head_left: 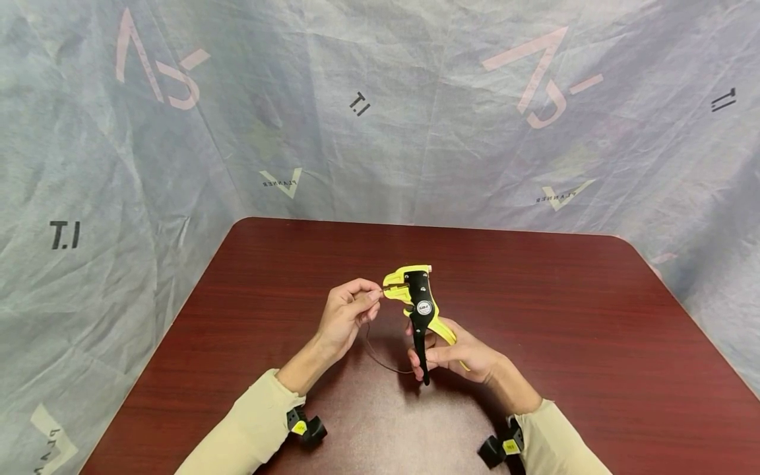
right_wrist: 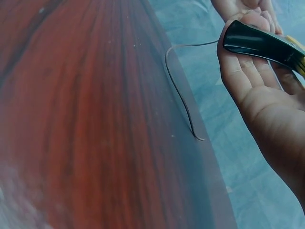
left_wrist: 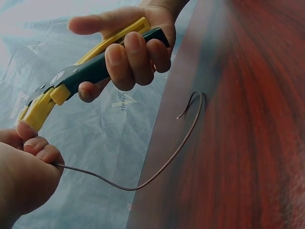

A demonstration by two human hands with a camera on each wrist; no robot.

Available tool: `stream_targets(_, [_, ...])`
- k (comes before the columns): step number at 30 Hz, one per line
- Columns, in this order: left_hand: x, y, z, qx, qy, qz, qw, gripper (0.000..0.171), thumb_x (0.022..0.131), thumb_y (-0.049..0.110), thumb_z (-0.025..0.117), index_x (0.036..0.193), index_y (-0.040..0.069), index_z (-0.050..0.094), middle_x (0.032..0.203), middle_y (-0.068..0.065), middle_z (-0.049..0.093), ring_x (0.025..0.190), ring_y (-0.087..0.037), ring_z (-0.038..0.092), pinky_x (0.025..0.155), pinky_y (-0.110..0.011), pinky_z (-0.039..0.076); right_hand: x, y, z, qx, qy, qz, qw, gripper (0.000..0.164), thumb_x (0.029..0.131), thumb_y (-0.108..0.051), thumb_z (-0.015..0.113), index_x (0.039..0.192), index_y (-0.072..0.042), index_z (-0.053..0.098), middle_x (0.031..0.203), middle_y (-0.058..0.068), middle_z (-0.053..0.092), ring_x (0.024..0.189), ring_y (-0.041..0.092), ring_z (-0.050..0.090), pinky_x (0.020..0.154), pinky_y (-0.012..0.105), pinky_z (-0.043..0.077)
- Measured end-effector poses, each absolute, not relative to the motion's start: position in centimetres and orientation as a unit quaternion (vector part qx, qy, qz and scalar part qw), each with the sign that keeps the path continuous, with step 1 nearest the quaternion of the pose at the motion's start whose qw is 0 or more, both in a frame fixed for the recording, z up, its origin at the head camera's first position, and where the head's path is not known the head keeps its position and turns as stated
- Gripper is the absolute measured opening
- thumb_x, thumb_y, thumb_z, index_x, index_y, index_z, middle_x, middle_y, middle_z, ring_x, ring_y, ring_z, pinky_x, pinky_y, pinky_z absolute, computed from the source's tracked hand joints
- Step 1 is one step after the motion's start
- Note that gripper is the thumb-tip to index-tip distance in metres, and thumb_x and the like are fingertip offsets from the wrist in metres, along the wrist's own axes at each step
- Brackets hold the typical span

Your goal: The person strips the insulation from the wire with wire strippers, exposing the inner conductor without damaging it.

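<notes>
A yellow and black wire stripper is held above the table in my right hand, whose fingers wrap its handles. Its head points up, with the jaw side facing left. My left hand pinches a thin brown wire close to that head, and the wire's end reaches into the mouth of the tool. From below the left hand the rest of the wire hangs in a loose curve, its free end bent in a hook in the left wrist view. In the right wrist view the black handle lies across the right fingers.
The dark red wooden table has rounded far corners. Grey printed cloth hangs behind it and along the sides. A black wrist device sits by the left sleeve, and another wrist device by the right sleeve.
</notes>
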State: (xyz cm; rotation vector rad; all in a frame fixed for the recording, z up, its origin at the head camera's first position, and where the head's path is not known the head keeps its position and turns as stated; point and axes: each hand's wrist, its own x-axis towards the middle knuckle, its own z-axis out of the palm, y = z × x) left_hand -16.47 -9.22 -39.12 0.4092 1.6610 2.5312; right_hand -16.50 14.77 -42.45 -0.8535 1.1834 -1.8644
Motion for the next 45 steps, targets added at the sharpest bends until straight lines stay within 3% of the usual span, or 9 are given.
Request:
stream_targets(4, [-16.5,-9.2,-39.2,0.132,0.545,0.827,0.044,0.018,0.097,-0.006,0.050,0.089,0.004,0.063,0.065,0.006,0.059,0.058,-0.005,0.048,0.055,-0.016,0.039,-16.5,14.8,-42.5,-0.332,0.476,-0.726,0.370,0.037,0.093,0.011,0.045,0.125,-0.008,0.049,0.094,0.002,0.070,0.082,0.018,0.069,0.076,0.033,0.058])
stream_targets(11, [-16.6,-9.3,-39.3,0.133,0.550,0.823,0.043,0.019,0.097,-0.006,0.051,0.089,0.006,0.063,0.066,0.007,0.060,0.058,-0.004,0.047,0.055,-0.016,0.039,-16.4,14.8,-42.6,-0.331,0.480,-0.722,0.372,0.025,0.096,0.002,0.055,0.117,-0.009,0.049,0.088,-0.001,0.066,0.075,0.015,0.064,0.071,0.030,0.056])
stream_targets(18, [-16.6,-9.4,-39.2,0.128,0.554,0.822,0.040,0.018,0.097,-0.006,0.051,0.088,0.006,0.063,0.063,0.006,0.056,0.057,-0.005,0.047,0.054,-0.016,0.036,-15.6,14.2,-42.7,-0.312,0.469,-0.733,0.383,0.025,0.095,0.004,0.057,0.114,-0.008,0.046,0.082,-0.003,0.063,0.066,0.015,0.053,0.067,0.028,0.052])
stream_targets(25, [-16.6,-9.5,-39.1,0.107,0.551,0.827,0.042,0.014,0.096,-0.007,0.052,0.088,0.001,0.060,0.061,0.005,0.055,0.056,-0.005,0.046,0.053,-0.016,0.035,-14.8,13.3,-42.8,-0.263,0.506,-0.737,0.362,0.016,0.092,0.001,0.062,0.100,-0.008,0.052,0.069,-0.007,0.052,0.059,0.010,0.049,0.060,0.027,0.047])
stream_targets(33, [-16.7,-9.5,-39.3,0.091,0.558,0.824,0.038,0.023,0.094,-0.008,0.052,0.081,0.008,0.061,0.060,0.006,0.053,0.055,-0.004,0.044,0.053,-0.016,0.033,-13.8,12.6,-42.5,-0.206,0.526,-0.745,0.355,0.019,0.091,-0.001,0.063,0.084,-0.014,0.050,0.059,-0.009,0.036,0.049,0.006,0.031,0.049,0.023,0.034])
stream_targets(38, [-16.9,-9.3,-39.6,0.077,0.558,0.826,0.033,0.022,0.094,-0.008,0.053,0.079,0.006,0.060,0.059,0.006,0.051,0.054,-0.005,0.043,0.053,-0.018,0.032,-13.4,12.0,-42.1,-0.155,0.522,-0.758,0.358,0.024,0.092,-0.002,0.060,0.078,-0.017,0.048,0.054,-0.015,0.033,0.043,-0.002,0.028,0.042,0.017,0.025])
stream_targets(45, [-16.8,-9.2,-39.5,0.083,0.559,0.824,0.037,0.018,0.094,-0.008,0.053,0.082,0.004,0.060,0.059,0.006,0.052,0.055,-0.005,0.042,0.053,-0.017,0.033,-13.0,11.9,-41.9,-0.130,0.536,-0.757,0.350,0.027,0.092,-0.003,0.061,0.075,-0.017,0.046,0.050,-0.015,0.031,0.040,-0.003,0.029,0.041,0.016,0.026])
